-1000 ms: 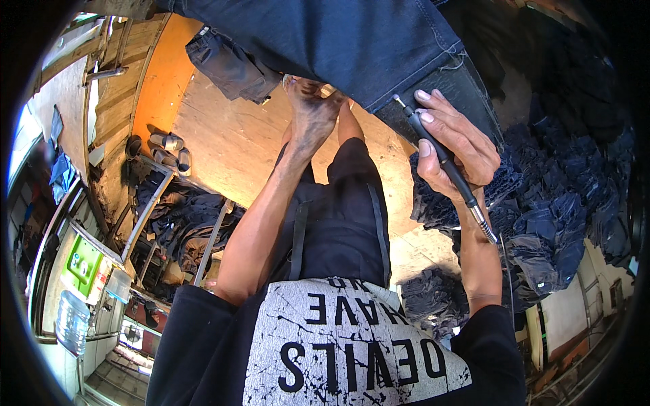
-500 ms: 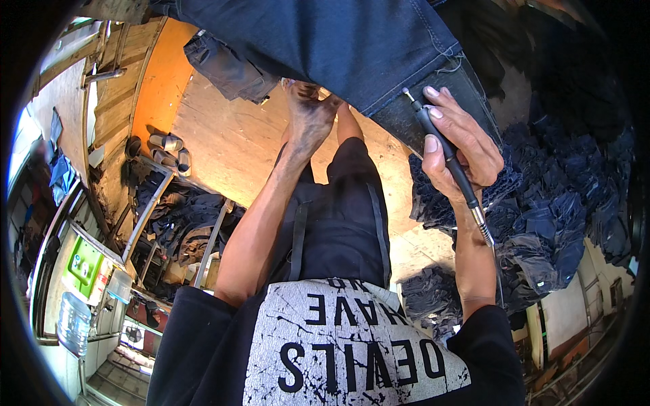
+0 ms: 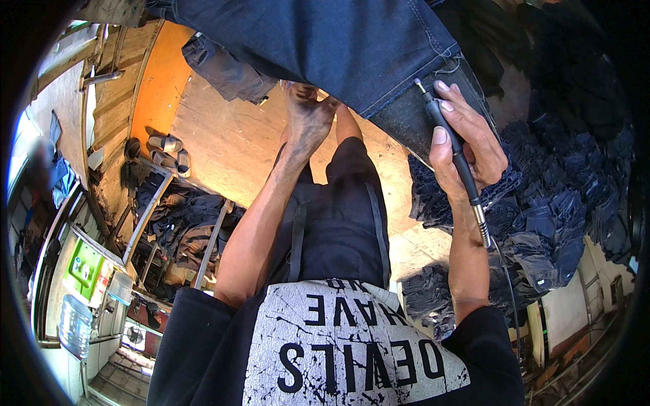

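Dark blue denim trousers [image 3: 338, 47] spread across the top of the view, with a stitched seam and loose threads near a trouser end. My right hand [image 3: 470, 139] is closed around a slim black pen-shaped rotary grinder [image 3: 455, 149]. Its small pale tip [image 3: 418, 82] is over the dark panel [image 3: 399, 118] beside the seam; whether it touches the cloth I cannot tell. A thin cord trails from the grinder's metal rear end. At the trousers' lower edge, my left hand [image 3: 309, 115] is curled closed on the denim, its fingertips partly hidden by the cloth.
Heaps of dark denim [image 3: 542, 189] lie to the right, with more dark cloth [image 3: 179, 223] at left. A dark grey garment [image 3: 227, 71] hangs near my left hand. Sandals [image 3: 166, 143] rest by an orange panel [image 3: 159, 81]. A large clear bottle [image 3: 74, 325] stands lower left.
My right hand has shifted slightly to the right with the grinder, and its tip has moved a little up and right along the denim. My left hand stays in place.
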{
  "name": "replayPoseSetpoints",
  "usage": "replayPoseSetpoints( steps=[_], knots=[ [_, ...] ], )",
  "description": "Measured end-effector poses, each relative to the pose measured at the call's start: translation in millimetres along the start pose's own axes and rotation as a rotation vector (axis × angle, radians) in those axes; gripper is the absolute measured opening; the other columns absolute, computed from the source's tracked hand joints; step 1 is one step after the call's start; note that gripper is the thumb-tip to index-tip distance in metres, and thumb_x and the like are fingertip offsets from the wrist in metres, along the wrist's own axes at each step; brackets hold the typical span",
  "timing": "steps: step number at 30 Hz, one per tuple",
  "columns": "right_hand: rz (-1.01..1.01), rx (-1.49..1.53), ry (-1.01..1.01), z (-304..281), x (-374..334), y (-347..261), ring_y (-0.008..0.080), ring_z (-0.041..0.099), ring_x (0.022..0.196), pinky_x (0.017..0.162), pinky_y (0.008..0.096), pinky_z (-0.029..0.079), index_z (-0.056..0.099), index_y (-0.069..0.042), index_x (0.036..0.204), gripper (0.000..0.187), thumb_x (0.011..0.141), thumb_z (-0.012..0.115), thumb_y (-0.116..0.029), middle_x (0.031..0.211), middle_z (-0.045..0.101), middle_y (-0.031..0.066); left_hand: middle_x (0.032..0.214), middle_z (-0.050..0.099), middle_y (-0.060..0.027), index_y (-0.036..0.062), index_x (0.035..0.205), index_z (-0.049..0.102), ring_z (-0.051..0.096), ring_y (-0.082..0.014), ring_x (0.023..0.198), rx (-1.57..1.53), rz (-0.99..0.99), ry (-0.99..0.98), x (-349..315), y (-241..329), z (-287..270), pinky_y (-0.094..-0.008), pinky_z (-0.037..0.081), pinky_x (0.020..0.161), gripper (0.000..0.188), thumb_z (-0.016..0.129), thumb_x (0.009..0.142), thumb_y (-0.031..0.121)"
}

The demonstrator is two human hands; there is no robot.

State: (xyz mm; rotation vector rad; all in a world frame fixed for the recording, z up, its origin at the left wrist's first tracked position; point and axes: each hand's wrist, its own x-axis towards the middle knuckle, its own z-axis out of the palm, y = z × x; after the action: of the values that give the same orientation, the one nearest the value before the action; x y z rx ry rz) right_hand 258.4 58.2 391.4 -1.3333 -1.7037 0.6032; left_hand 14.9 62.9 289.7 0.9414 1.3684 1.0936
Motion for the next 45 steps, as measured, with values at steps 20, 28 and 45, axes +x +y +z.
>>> replayPoseSetpoints(
  steps=[20, 28, 45],
  knots=[
    [0.067, -0.064, 0.034, -2, -3, 1, 0.039, 0.074, 0.128, 0.114, 0.0511, 0.056, 0.078, -0.001, 0.123, 0.028, 0.096, 0.072, -0.007, 0.129, 0.078, 0.0246, 0.081, 0.067, 0.0059, 0.004, 0.08, 0.066, 0.058, -0.0078, 0.078, 0.1, 0.044, -0.001, 2, 9, 0, -0.0288, 0.046, 0.068, 0.019, 0.06, 0.069, -0.01],
    [0.02, -0.003, 0.02, 0, -3, 1, 0.0379, 0.079, 0.117, 0.11, 0.0537, 0.059, 0.082, 0.001, 0.114, 0.032, 0.083, 0.076, -0.004, 0.116, 0.082, 0.0237, 0.079, 0.065, 0.004, 0.0041, 0.084, 0.067, 0.056, -0.0069, 0.074, -0.018, -0.02, -0.001, 0, 15, 3, -0.0276, 0.044, 0.064, 0.019, 0.063, 0.07, -0.007],
    [-0.087, 0.056, -0.156, 2, 0, -7, 0.0375, 0.08, 0.113, 0.107, 0.0529, 0.062, 0.081, 0.002, 0.109, 0.03, 0.08, 0.074, -0.002, 0.107, 0.082, 0.0213, 0.107, 0.079, -0.0018, 0.0036, 0.107, 0.076, 0.069, -0.0132, 0.103, 0.059, -0.064, -0.001, -6, -11, -3, -0.0318, 0.052, 0.091, 0.026, 0.074, 0.086, -0.012]
  ],
)
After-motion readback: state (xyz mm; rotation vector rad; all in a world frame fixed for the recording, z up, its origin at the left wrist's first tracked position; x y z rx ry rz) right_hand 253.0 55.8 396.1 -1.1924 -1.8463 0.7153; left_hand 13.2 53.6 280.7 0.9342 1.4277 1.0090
